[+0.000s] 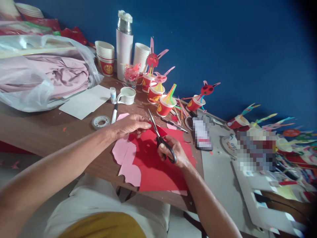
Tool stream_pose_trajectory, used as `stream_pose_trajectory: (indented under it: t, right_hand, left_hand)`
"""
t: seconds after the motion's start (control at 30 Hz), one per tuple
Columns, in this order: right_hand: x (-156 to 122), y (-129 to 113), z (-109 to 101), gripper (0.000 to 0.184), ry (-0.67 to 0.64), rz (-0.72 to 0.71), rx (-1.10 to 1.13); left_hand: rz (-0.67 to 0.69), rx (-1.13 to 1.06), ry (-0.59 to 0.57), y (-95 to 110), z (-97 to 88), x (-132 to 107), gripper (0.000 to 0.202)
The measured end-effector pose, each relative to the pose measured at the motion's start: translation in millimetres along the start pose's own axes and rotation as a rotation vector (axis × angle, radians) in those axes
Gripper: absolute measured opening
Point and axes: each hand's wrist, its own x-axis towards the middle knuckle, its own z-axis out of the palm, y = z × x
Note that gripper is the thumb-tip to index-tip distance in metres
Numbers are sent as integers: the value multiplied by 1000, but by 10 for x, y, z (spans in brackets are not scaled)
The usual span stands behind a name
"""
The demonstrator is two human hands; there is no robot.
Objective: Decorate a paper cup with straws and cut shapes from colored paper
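My right hand (175, 150) grips black-handled scissors (162, 140), fingers in the loops and the blades pointing up and left. Closed in a pinch, my left hand (128, 125) holds a small piece of red paper (159, 130) beside the blades. It is hard to tell whether the blades touch this piece. Beneath both hands a large red sheet (160, 173) lies on the table. Pink paper cut-outs (129, 162) with curved edges lie along its left side. A black pen (174, 125) rests just beyond the scissors.
Behind are red paper cups (166, 107) with straws and paper rabbit figures, a white mug (127, 96) and a tall flask (124, 49). A tape roll (94, 123) and a bagged pink cloth (61, 74) lie left. A phone (202, 134) lies right, near more cups.
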Motion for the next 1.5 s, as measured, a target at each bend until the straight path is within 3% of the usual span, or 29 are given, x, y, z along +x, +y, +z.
stream_pose_trajectory:
  t: [0.17, 0.6, 0.97, 1.5]
  right_hand:
    - [22, 31, 11, 36, 59, -30, 31]
    - [14, 57, 13, 38, 0, -43, 16]
    - [-4, 28, -15, 40, -54, -11, 2]
    - [-13, -18, 2, 34, -50, -11, -55]
  left_hand:
    - [15, -57, -37, -26, 64, -1, 16]
    - [63, -67, 85, -68, 53, 42, 9]
    - [16, -12, 16, -28, 5, 20, 4]
    - [25, 52, 51, -5, -8, 2, 2]
